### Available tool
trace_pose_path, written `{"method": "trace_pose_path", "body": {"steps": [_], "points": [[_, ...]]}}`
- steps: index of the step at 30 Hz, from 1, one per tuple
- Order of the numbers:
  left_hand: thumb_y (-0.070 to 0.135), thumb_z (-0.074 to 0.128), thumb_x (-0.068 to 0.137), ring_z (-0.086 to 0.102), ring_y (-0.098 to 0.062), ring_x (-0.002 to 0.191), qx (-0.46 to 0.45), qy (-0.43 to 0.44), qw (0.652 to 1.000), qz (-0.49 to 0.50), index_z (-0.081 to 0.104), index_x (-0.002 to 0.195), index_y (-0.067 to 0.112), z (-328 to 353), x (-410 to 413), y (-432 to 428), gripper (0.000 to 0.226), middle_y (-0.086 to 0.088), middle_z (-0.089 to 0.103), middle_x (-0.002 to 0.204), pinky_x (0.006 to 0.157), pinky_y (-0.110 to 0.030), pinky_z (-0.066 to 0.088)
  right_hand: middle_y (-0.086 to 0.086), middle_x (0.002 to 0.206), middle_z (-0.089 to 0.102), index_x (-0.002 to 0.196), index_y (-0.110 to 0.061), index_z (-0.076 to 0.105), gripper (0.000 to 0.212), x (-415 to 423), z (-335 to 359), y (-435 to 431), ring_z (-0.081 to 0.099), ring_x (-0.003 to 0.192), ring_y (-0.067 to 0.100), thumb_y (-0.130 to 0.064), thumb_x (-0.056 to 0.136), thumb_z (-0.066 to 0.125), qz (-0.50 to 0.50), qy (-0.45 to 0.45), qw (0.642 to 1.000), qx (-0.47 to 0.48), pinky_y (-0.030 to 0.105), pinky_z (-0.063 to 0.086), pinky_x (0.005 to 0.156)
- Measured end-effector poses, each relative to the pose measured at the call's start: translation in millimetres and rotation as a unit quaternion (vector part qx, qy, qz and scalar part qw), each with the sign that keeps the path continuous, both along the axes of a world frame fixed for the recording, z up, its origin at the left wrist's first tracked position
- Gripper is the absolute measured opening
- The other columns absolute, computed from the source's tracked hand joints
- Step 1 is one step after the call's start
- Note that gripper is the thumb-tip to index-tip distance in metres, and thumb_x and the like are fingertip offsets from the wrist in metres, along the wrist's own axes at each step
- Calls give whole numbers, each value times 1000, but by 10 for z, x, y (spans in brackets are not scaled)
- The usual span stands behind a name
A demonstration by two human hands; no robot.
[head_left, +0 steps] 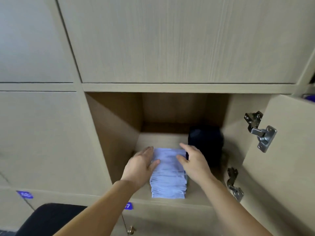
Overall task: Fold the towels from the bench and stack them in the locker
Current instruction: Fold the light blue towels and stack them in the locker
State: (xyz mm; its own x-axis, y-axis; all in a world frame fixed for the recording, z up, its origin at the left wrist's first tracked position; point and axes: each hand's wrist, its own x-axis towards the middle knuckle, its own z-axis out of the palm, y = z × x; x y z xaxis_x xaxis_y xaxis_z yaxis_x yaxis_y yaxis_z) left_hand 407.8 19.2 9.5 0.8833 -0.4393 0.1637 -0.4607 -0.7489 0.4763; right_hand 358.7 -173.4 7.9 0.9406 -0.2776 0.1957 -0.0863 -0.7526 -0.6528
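Two hands (168,163) flank towels (168,176) | locker (117,133) | dark bundle (207,143) behind

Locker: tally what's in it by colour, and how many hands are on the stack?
Pale blue towel stack: 1
Dark item at back right, blurred: 1
Hands on the stack: 2, left hand, right hand
Total: 4

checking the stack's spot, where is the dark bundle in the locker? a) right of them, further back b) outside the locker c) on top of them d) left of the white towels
a: the dark bundle sits right of the white towels, nearer the back wall.
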Motion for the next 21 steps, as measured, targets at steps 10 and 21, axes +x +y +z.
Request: {"method": "trace_pose_path", "body": {"steps": [10,21], "points": [[46,50,98,40,-21,138,59,-75,991,92,36,149,21,793,-920,685,59,1,40,152,109,-31,35,2,144,41,146,-22,37,63,-709,847,605,35,134,21,-41,91,60,32,-1,997,-69,33,36,105],[47,49,98,41,-17,137,10,-54,976,212,34,151,23,687,-2049,1960,60,6,37,154,109,-35,38,3,142,43,146,-22,37,65,-1410,838,1826,39,132,23,-39,88,61,156,-13,983,-99,37,38,104]]}}
